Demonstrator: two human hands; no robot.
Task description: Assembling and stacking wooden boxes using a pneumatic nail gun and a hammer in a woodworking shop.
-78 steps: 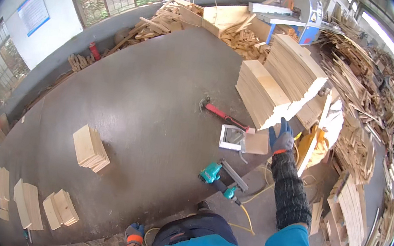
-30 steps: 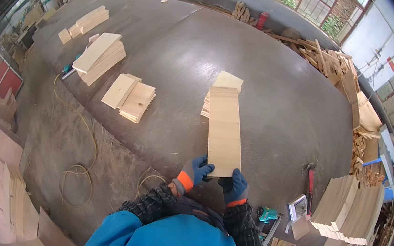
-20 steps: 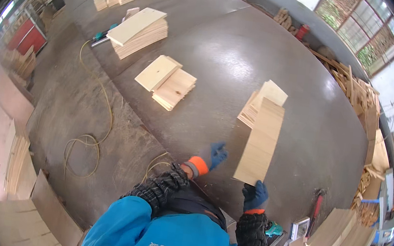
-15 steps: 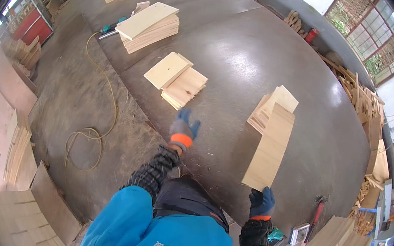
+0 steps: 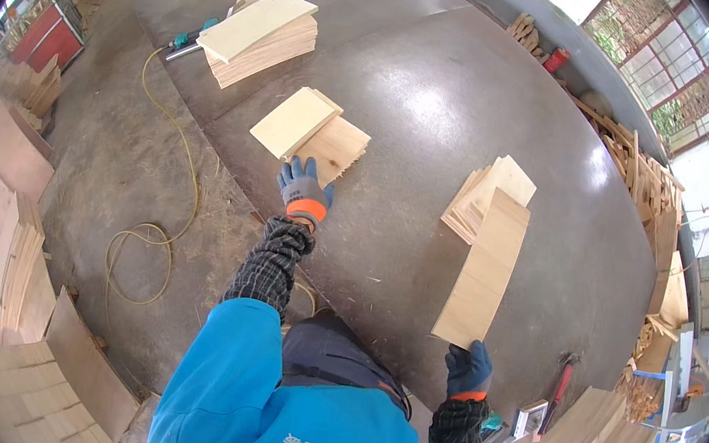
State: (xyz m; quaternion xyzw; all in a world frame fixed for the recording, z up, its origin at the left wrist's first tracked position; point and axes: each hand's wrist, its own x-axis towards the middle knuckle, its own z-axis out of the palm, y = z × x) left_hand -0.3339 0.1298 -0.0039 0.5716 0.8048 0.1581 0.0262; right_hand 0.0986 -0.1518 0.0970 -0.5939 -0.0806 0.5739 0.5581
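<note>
My right hand (image 5: 467,370), in a blue-grey glove, is closed on the near end of a long thin wood board (image 5: 483,268). The board's far end rests over a small stack of wood pieces (image 5: 509,175). Farther left, my gloved left hand (image 5: 305,187) lies at the near edge of another short stack, with its fingers stretched out and apart over the lower panel (image 5: 334,148). A paler wood panel (image 5: 294,122) sits askew at that stack's left side. Whether the left fingertips press on the wood, I cannot tell.
A taller wood stack (image 5: 263,46) stands beyond, beside a teal power tool (image 5: 186,40). The tool's yellow hose (image 5: 192,175) trails across the floor at left. A red-handled hammer (image 5: 560,388) lies at the dark table's (image 5: 389,226) right edge, near more stacked boards (image 5: 597,442).
My left hand has moved forward and left, reaching the short stack's near edge. The right hand keeps hold of the long board, which has barely shifted.
</note>
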